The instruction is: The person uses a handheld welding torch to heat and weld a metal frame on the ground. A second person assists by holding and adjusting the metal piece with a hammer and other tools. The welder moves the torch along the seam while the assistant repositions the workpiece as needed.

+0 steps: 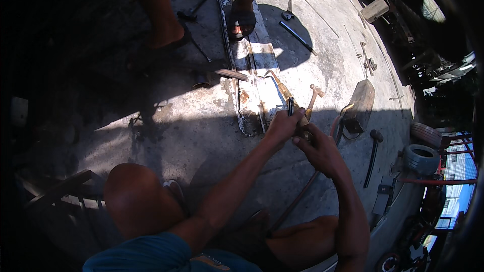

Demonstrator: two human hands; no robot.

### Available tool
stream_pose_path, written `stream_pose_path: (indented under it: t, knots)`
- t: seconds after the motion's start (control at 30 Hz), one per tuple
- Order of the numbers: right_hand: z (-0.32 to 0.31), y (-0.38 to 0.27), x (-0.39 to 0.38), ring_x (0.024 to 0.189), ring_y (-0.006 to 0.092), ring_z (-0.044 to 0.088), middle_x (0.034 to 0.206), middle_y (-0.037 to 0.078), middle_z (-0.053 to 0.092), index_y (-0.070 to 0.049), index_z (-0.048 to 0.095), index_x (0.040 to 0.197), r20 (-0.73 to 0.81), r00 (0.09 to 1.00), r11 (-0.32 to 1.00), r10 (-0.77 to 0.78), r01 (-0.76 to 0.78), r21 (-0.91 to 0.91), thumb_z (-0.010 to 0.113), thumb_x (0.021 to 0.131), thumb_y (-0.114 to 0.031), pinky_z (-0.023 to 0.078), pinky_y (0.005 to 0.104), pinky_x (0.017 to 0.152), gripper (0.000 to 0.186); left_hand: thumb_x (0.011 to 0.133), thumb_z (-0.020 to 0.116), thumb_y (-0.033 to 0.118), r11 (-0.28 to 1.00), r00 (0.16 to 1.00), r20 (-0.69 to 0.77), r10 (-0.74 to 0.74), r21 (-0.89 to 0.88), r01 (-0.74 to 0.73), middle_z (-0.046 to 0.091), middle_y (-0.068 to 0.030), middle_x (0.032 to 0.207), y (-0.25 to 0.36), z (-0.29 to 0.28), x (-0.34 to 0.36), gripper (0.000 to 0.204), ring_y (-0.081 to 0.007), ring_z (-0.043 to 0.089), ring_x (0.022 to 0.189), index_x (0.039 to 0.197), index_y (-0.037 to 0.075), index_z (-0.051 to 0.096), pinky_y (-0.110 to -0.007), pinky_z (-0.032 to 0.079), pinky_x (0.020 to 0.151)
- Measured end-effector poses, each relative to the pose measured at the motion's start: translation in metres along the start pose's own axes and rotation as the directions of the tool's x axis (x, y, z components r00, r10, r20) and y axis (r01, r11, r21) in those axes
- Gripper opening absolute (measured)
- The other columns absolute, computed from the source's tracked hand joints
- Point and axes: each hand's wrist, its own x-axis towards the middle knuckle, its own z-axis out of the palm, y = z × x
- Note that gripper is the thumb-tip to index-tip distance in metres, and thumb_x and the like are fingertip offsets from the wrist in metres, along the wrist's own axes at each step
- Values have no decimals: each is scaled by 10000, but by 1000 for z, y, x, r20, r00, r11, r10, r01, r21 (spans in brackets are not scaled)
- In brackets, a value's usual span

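My left hand (282,127) is wrapped round a brass gas torch (281,87), whose bent tip points down at a pale, rusty metal panel (256,99) on the floor. A small dark piece with a shiny edge (291,105) stands up by the left thumb; what it is I cannot make out. Just behind, my right hand (318,151) is closed round the rear end of the torch, its fingers partly hidden. A brown bar (232,74) lies across the panel, its end near the torch tip. No flame can be made out in the bright sun.
Another person's sandalled foot (242,22) stands on the panel. Right of it lie an adjustable wrench (288,12) and a dark rod (297,38). Nearer are a hammer (315,93), a wooden block (364,98), a reddish hose (335,125) and a black-handled hammer (373,153). Tyres (421,159) sit far right.
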Motion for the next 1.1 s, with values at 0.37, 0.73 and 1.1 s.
stream_pose_path:
  t: [0.37, 0.73, 1.1]
  knots:
    - [11, 18, 9, 1118, 463, 695, 1145, 284, 731, -103, 571, 1416, -32, 994, 994, -104, 103, -44, 691, 985, -356, 557, 510, 936, 513, 1039, 637, 326, 997, 997, 33, -72, 20, 71, 662, -64, 834, -5, -7, 4, 336, -148, 656, 710, 946, 5, 661, -336, 539, 637]
    - [2, 11, 4, 1208, 407, 678, 1286, 239, 703, -82, 532, 1482, 29, 997, 997, -65, 66, -35, 698, 985, -358, 537, 480, 1016, 592, 1021, 650, 362, 992, 999, -15, -47, 115, 49, 649, -41, 756, -3, -1, -3, 372, -129, 619, 670, 856, 31, 678, -327, 484, 596]
    - [-4, 8, 1, 1263, 382, 657, 1349, 229, 677, -78, 539, 1476, 68, 997, 999, -21, 19, 42, 697, 988, -357, 513, 454, 1055, 585, 1006, 655, 351, 973, 997, -79, 12, 231, 6, 641, -38, 714, -12, -1, 5, 383, -122, 600, 640, 819, 18, 679, -332, 469, 567]
